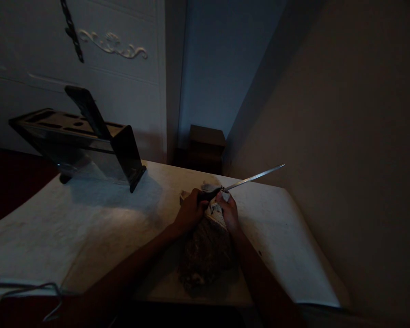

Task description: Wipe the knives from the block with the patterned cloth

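Observation:
My left hand (pixel 190 210) is closed round the black handle (pixel 209 195) of a honing steel. Its thin metal rod (pixel 256 176) points up and to the right over the table's far edge. Near the base of the rod, my right hand (pixel 229 210) pinches a pale patterned part of a cloth (pixel 216 213) against it. The brown, shaggy rest of the cloth (pixel 205 250) hangs down between my forearms onto the table. Dim light hides the finger details.
A knife block (pixel 85 159) with one black-handled knife (pixel 89 109) stands at the left on the white table (pixel 116 228). Behind it is a white cabinet (pixel 123 82). A brown box (pixel 207 136) sits beyond the table, and a wall (pixel 345 159) rises at the right.

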A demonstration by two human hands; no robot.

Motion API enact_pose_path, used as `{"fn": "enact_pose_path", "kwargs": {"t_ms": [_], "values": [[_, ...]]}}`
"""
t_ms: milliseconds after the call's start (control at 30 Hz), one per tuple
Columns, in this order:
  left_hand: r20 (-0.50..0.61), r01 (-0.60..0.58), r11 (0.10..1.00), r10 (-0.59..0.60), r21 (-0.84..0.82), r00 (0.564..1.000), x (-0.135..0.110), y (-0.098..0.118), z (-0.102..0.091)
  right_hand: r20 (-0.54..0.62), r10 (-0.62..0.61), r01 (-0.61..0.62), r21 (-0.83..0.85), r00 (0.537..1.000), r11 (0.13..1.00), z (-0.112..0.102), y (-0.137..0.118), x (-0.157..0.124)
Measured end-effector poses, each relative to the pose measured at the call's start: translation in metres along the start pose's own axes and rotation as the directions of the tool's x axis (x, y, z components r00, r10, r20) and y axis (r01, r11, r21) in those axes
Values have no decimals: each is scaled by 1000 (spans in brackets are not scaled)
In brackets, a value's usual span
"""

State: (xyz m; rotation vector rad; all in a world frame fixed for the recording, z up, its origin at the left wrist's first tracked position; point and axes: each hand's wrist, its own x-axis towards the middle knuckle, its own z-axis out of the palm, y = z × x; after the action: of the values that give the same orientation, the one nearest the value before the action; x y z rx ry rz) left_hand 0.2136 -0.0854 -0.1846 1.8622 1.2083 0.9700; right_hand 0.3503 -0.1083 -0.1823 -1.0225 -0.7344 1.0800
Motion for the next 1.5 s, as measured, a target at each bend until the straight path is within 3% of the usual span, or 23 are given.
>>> {"fn": "enact_pose_path", "kwargs": {"t_ms": [300,567,767,867,1000,1133,1333,1500], "values": [[-140,58,995,-69,-79,988,-1,7,-12,-24,54,-55,-28,998,998,0,4,-1],[-252,-53,978,0,-202,968,2,11,-14,16,25,-24,-59,1000,998,3,2,-3],[-366,-160,944,46,-287,929,5,9,-16,34,15,-10,-147,999,989,5,-9,-7],[-412,-226,896,54,-383,910,9,7,-19,43,38,-33,-115,998,993,6,-10,-8],[-394,-325,789,114,-522,912,15,7,-28,33,96,-95,-14,995,995,7,-10,-9],[-394,-367,745,151,-558,907,18,10,-39,22,120,-122,108,993,987,7,-11,-8],[-505,-428,703,113,-568,856,20,10,-55,-84,149,-130,199,985,971,-2,-14,-3],[-607,-464,682,37,-566,794,18,13,-69,-131,122,-101,157,984,982,-15,-7,-1]]}}
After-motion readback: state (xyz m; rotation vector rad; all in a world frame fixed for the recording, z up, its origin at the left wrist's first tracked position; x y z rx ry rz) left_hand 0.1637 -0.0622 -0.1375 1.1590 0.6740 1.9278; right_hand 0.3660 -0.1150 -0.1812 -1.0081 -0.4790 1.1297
